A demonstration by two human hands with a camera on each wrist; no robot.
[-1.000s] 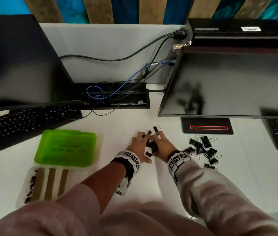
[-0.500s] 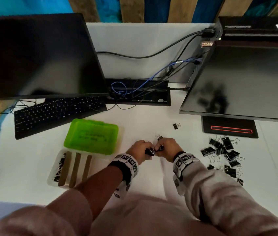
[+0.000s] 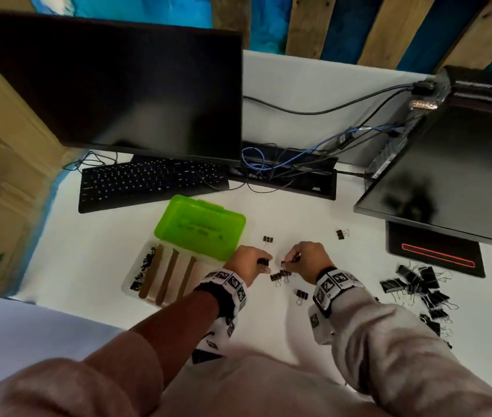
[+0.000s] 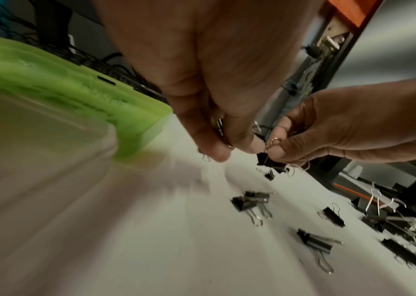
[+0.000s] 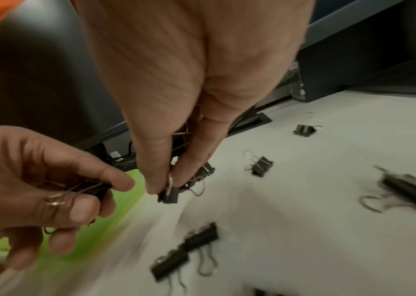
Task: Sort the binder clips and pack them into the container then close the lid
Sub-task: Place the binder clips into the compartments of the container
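My left hand [image 3: 262,263] grips a few small black binder clips [image 5: 93,189] in its curled fingers. Just to its right, my right hand [image 3: 287,263] pinches another small clip [image 5: 168,195] by its wire handle, low over the white desk. The hands are close but apart. Left of them lies the container: a clear base [image 3: 136,284] with brown dividers and small clips in its leftmost compartment, its green lid [image 3: 199,228] folded open behind. Loose small clips [image 3: 279,276] lie under the hands. A pile of larger clips [image 3: 419,285] sits at the right.
Single clips lie at the far middle [image 3: 268,239], far right [image 3: 341,234] and near my right wrist [image 3: 301,294]. A keyboard [image 3: 148,183] and monitor [image 3: 118,82] stand behind the container. A second monitor [image 3: 449,176] overhangs the right; cables [image 3: 268,167] run at the back.
My hands, joined over one clip half a second ago, have drawn slightly apart, each keeping clips. More loose clips show on the desk beneath them. The head view has swung left.
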